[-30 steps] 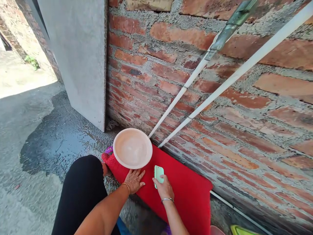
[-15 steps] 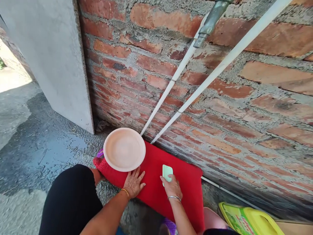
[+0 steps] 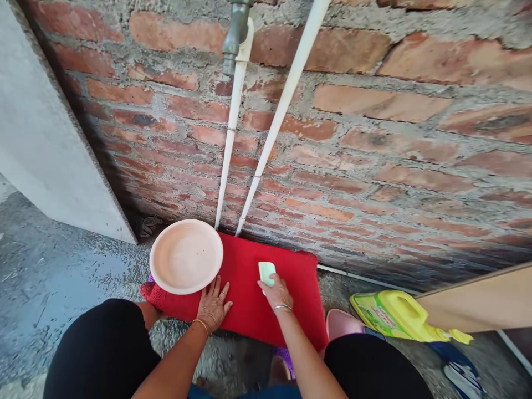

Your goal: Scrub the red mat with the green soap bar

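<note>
A red cloth (image 3: 245, 288) lies spread flat over a low surface against the wall. My left hand (image 3: 213, 306) rests on it with the fingers spread, just in front of a pale pink basin (image 3: 187, 257). The basin sits on the cloth's left part and looks empty. In my right hand (image 3: 277, 292) is a pale green, rounded, brush-like block (image 3: 266, 271), gripped between thumb and fingers over the middle of the cloth. Its underside is hidden, so bristles cannot be seen.
A brick wall (image 3: 332, 183) with white pipes (image 3: 228, 149) and a metal tap (image 3: 235, 39) rises behind. A grey slab (image 3: 54, 144) leans at the left above the wet floor (image 3: 83, 271). A yellow jug (image 3: 394, 316) lies at the right beside a pink container (image 3: 343, 322).
The view has turned right, bringing more of the yellow jug and a board into sight. My left hand still lies flat on the cloth; my right hand still grips the green block.
</note>
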The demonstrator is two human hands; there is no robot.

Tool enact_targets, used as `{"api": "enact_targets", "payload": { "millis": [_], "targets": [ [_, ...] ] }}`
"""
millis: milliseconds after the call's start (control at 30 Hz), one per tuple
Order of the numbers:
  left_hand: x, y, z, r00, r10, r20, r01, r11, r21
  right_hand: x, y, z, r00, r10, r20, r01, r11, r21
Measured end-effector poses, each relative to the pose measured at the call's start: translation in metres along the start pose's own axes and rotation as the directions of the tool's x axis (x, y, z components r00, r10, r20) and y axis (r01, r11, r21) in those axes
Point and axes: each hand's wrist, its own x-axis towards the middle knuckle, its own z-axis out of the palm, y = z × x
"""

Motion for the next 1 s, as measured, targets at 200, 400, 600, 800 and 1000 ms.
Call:
{"api": "enact_targets", "payload": {
  "millis": [200,400,600,800,1000],
  "targets": [
    [0.002,0.009,-0.016,0.997,-0.039,0.073,0.034,0.997,0.066,-0.014,0.052,-0.034,0.972,0.226,-0.070,-0.220,0.971,0.089],
    [-0.007,0.023,-0.043,0.971,-0.129,0.203,0.103,0.986,0.134,-0.063,0.007,0.021,0.985,-0.172,0.033,0.172,0.985,0.011],
    [-0.025,0.023,-0.067,0.875,-0.250,0.414,0.192,0.965,0.177,-0.064,0.029,0.014,0.983,-0.175,0.053,0.177,0.983,-0.040],
    [-0.030,0.005,-0.072,0.873,-0.341,0.347,0.320,0.940,0.119,-0.059,0.079,-0.031,0.993,0.119,0.001,-0.119,0.992,0.029],
    [-0.027,-0.014,-0.063,0.866,-0.380,0.324,0.387,0.921,0.045,-0.092,0.035,0.011,0.985,-0.152,0.078,0.149,0.988,0.046]
  ]
}}
